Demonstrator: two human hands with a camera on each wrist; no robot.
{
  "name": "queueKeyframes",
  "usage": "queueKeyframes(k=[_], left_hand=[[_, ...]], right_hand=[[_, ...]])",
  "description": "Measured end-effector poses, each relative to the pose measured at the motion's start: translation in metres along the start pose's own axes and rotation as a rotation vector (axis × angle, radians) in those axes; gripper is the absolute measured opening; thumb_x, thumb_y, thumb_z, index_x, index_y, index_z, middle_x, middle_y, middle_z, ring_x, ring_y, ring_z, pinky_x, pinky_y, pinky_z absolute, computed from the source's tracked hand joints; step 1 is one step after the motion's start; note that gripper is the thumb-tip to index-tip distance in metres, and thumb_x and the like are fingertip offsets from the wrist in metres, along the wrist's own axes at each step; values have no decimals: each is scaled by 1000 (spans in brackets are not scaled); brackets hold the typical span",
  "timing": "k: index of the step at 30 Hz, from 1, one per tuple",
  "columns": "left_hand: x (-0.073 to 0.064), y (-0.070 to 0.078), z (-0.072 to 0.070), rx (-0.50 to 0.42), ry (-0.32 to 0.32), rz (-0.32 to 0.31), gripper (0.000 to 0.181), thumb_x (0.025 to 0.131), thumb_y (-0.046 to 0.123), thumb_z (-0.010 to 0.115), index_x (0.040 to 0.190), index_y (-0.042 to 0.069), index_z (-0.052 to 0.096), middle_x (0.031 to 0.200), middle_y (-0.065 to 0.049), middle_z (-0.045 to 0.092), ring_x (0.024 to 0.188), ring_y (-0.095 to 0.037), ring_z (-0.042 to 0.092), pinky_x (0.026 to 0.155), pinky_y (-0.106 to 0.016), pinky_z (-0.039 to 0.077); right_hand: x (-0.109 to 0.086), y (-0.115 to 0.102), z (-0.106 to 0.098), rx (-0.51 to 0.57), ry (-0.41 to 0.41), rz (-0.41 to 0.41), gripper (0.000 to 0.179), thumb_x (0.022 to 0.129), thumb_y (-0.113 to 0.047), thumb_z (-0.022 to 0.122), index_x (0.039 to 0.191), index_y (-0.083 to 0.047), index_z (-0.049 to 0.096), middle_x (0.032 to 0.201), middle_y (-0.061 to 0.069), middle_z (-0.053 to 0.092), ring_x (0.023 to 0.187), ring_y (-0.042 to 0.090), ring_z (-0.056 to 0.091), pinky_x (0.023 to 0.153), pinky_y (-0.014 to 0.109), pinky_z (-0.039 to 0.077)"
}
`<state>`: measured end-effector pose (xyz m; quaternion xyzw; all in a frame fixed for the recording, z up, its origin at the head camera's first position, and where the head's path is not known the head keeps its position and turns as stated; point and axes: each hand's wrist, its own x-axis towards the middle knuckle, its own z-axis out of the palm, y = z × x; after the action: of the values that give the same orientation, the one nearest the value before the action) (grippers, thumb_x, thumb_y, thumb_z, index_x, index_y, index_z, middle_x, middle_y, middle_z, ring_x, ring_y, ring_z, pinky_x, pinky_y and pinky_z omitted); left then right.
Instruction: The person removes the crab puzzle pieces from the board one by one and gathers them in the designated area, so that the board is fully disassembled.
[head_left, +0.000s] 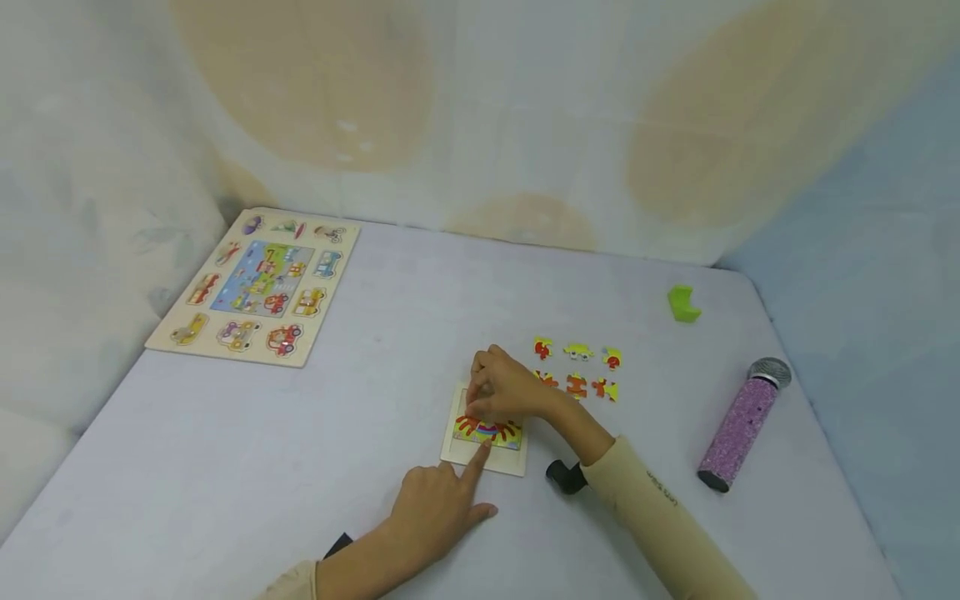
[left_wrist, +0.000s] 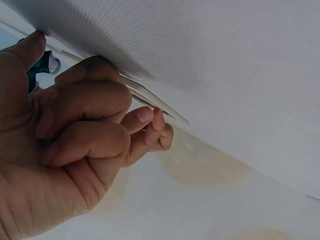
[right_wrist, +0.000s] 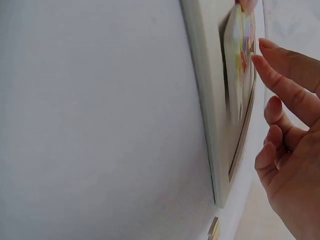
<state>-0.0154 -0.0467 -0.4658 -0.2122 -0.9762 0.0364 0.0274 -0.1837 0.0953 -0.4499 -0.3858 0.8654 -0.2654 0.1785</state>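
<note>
A small wooden puzzle tray (head_left: 484, 463) lies on the table, with a row of crab-picture puzzle pieces (head_left: 487, 430) in its lower part. My left hand (head_left: 437, 505) stretches its index finger to the lower edge of those pieces, its other fingers curled in. Over the tray's upper part, my right hand (head_left: 504, 385) brings its thumb and index fingertips close to the pieces. The right wrist view shows these fingertips right at the face of the colourful pieces (right_wrist: 242, 60), which sit tilted in the tray frame (right_wrist: 212, 100). Nothing shows between the right fingertips.
Several loose crab pieces (head_left: 577, 352) lie in two rows beyond my right forearm. A larger vehicle puzzle board (head_left: 318, 329) rests at the back left. To the right are a green block (head_left: 683, 305) and a purple glittery microphone (head_left: 741, 433). Something black (head_left: 562, 477) shows beside the right sleeve.
</note>
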Motion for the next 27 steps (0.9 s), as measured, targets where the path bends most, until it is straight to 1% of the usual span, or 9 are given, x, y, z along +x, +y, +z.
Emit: queueKeyframes(k=[2,6,11,15,20,24,27], left_hand=[[1,-2,0,-22,-10,-5,71,89,68,55,143,23,54,53,0,39,46,-9,29,43,-26,24],[2,-5,0,-84,-27,-9,69,88,65,58,143,23,55,53,0,41,46,-10,32,44,-27,26],[2,-8,1,-130,-14,9,69,89,63,59,143,22,54,53,0,43,46,-10,34,44,-27,27],[2,-10,1,-148,-37,17,68,89,61,59,144,21,53,53,2,40,46,-9,33,44,-26,26],[4,-11,-1,-179,-62,14,67,90,59,60,144,21,53,54,2,42,47,-10,35,45,-26,28],[5,-12,-2,-202,-85,3,65,90,58,61,144,22,53,54,2,41,47,-11,35,45,-27,28],[5,-13,-3,-213,-93,2,65,90,58,62,144,23,53,54,2,40,47,-11,36,45,-27,28]], right_hand=[[3,2,-2,32,-24,7,6,82,-21,82,80,-17,79,94,-3,52,97,15,39,86,30,37],[6,6,-5,102,-67,-5,6,80,-19,84,80,-16,79,93,-2,52,97,15,38,88,32,34],[3,8,-5,151,-106,-11,7,80,-21,83,83,-15,80,92,0,52,101,16,38,88,34,35],[3,7,-4,161,-117,-5,6,80,-20,82,82,-15,80,93,0,50,101,17,38,88,35,36],[8,7,-2,140,-118,-6,6,80,-19,84,77,-17,78,93,-1,49,98,16,37,86,33,34],[12,9,-3,132,-139,-6,7,80,-17,83,76,-17,77,93,-1,47,98,16,35,85,32,32],[13,13,-3,150,-148,-10,6,80,-16,82,76,-16,77,94,-1,49,99,17,36,86,32,32]])
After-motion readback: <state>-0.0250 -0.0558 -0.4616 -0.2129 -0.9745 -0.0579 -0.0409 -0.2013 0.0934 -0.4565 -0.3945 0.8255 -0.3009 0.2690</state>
